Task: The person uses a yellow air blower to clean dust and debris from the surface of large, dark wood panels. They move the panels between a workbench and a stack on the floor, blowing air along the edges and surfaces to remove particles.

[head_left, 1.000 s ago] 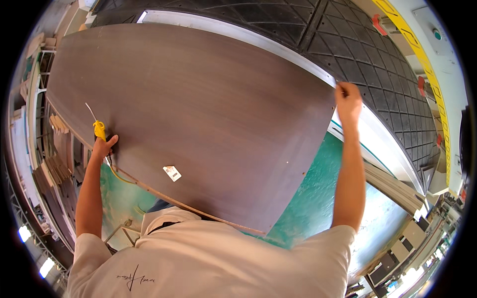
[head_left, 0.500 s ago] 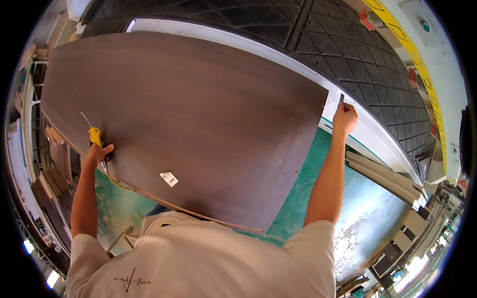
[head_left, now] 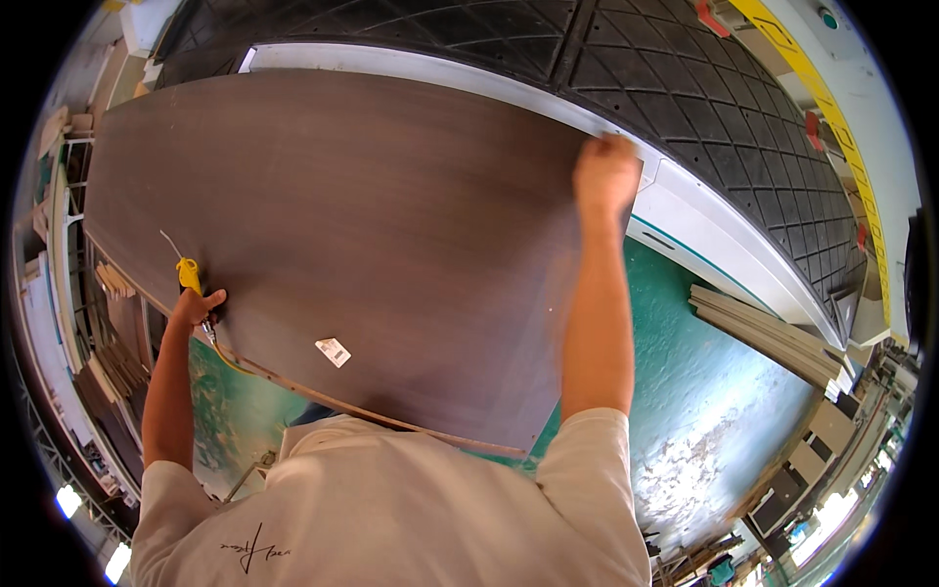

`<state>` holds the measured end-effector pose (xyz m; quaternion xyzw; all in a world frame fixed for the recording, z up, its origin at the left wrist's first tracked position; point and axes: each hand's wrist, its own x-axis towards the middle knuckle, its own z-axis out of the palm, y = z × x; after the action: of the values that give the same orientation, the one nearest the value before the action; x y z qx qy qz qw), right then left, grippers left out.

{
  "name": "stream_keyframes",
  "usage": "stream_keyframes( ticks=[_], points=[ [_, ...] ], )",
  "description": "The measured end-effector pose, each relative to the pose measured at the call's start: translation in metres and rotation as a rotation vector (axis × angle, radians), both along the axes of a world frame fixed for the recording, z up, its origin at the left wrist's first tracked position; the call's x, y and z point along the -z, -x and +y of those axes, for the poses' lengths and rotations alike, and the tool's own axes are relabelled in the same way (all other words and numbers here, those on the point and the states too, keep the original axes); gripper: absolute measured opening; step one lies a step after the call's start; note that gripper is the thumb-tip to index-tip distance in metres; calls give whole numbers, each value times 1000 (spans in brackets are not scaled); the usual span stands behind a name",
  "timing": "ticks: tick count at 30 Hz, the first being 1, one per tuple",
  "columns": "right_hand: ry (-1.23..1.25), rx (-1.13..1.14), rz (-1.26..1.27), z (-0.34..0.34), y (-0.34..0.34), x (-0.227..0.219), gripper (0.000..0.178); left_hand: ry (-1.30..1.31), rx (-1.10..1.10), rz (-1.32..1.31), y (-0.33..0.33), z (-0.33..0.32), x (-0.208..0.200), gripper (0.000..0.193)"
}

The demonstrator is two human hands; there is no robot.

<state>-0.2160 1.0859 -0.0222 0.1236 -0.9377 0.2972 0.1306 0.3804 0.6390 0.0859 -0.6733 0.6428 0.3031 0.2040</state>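
Note:
A large dark brown panel (head_left: pixel 391 225) lies in front of me, a white label (head_left: pixel 334 352) on its face close to the near edge. At the panel's near left edge, my left hand (head_left: pixel 200 305) is closed around a yellow air blow gun (head_left: pixel 189 274) with a thin metal nozzle pointing away from me. A yellow hose (head_left: pixel 238 365) trails from it along that edge. Over the panel's far right corner is my right hand (head_left: pixel 606 178), smeared by motion. Its fingers look curled, but whether anything is in them cannot be made out.
Beyond the panel runs a white machine edge (head_left: pixel 704 210), with a black quilted-pattern bed (head_left: pixel 685 93) behind it. Stacked board strips (head_left: pixel 768 338) lie to the right above the green floor (head_left: pixel 675 323). Racks with board offcuts (head_left: pixel 112 362) stand on the left.
My right hand has swung left from beyond the panel's right end to above its far right corner. The dark piece it pinched earlier no longer shows. My left hand stays nearly still.

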Motion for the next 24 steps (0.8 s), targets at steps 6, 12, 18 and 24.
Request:
stream_keyframes(
  ticks=[6, 12, 18, 24],
  points=[
    [-7, 392, -198, 145, 43, -7, 22, -11, 37, 53, -7, 2, 5, 58],
    [-131, -421, 118, 103, 42, -50, 10, 7, 73, 34, 4, 1, -3, 57],
    [-229, -579, -352, 89, 41, -66, 8, 24, 99, 36, -18, -15, 13, 60],
    [-250, -847, -252, 186, -121, -47, 19, 37, 50, 56, -12, -3, 9, 63]
  ],
)
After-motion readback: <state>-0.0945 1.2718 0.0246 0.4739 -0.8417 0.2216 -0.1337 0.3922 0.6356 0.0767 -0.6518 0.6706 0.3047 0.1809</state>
